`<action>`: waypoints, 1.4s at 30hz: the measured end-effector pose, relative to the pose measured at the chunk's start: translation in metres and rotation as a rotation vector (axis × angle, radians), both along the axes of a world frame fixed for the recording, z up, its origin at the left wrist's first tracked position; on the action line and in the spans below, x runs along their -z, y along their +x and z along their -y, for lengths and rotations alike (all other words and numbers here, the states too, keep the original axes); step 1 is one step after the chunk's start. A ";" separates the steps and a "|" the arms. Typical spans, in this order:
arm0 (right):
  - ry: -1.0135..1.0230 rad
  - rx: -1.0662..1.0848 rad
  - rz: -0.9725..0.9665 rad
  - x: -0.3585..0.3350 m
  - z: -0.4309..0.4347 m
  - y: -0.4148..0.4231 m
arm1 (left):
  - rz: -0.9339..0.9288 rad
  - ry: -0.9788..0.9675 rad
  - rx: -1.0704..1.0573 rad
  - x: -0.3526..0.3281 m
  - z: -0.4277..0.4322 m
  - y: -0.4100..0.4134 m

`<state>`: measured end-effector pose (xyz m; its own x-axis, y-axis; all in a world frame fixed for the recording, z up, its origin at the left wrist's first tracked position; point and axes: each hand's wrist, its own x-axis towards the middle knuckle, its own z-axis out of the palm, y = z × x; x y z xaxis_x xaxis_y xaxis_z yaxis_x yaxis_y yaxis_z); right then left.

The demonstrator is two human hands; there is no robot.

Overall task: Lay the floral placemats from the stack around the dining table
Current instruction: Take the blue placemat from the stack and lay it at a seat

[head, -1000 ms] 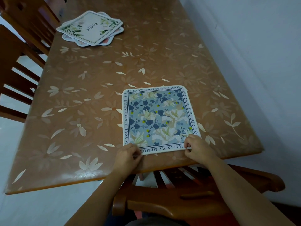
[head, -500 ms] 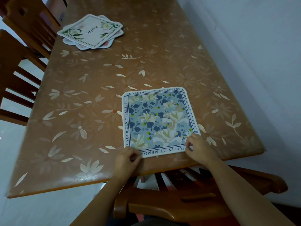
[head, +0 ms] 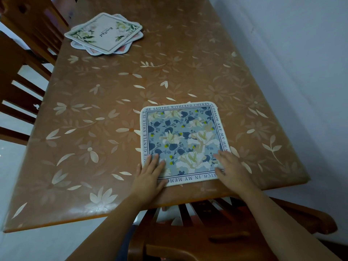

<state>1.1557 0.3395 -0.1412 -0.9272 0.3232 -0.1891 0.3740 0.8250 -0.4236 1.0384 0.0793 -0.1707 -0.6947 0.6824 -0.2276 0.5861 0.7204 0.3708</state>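
A wide dining table (head: 94,129) under a brown cover printed with pale flowers and leaves fills most of the view, its right side close to a white wall (head: 301,53). Wooden chairs stand along its left side (head: 24,76), and another wooden chair (head: 216,234) is tucked in at the near edge. At the far left of the tabletop lies the stack of placemats (head: 105,32), loosely fanned, the top one white with green-leaved blossoms at its corners. One blue floral placemat (head: 183,140), bordered with printed lettering, lies flat near the near edge, right of centre. The left hand (head: 150,176) rests released on its near left corner, fingers straight and flat. The right hand (head: 230,170) lies likewise on the near right corner, fingers extended, grasping nothing.
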 end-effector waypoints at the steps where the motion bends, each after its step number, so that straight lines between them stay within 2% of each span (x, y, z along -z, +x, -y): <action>1: 0.031 -0.078 0.080 0.007 0.009 -0.001 | 0.000 -0.026 0.011 0.002 -0.005 0.001; 3: 0.086 -0.141 0.198 0.021 0.026 -0.006 | -0.031 -0.068 0.016 0.005 -0.011 0.003; 5: 0.137 -0.123 0.227 0.030 0.038 -0.013 | -0.083 -0.105 0.016 0.009 -0.014 0.002; 9: 0.238 -0.133 0.171 0.033 0.051 -0.033 | -0.113 -0.181 0.016 0.006 -0.031 -0.002; 15: 0.289 -0.180 0.078 0.033 0.046 -0.061 | -0.143 -0.159 0.010 0.003 -0.054 -0.018; 31: 0.274 -0.194 -0.035 0.047 -0.027 -0.212 | -0.175 -0.055 -0.224 0.015 -0.113 -0.152; 36: 0.275 -0.100 -0.056 0.048 -0.047 -0.211 | -0.212 -0.047 -0.227 0.016 -0.114 -0.165; 42: 0.323 -0.092 -0.021 0.042 -0.054 -0.159 | -0.166 -0.052 -0.230 0.010 -0.108 -0.141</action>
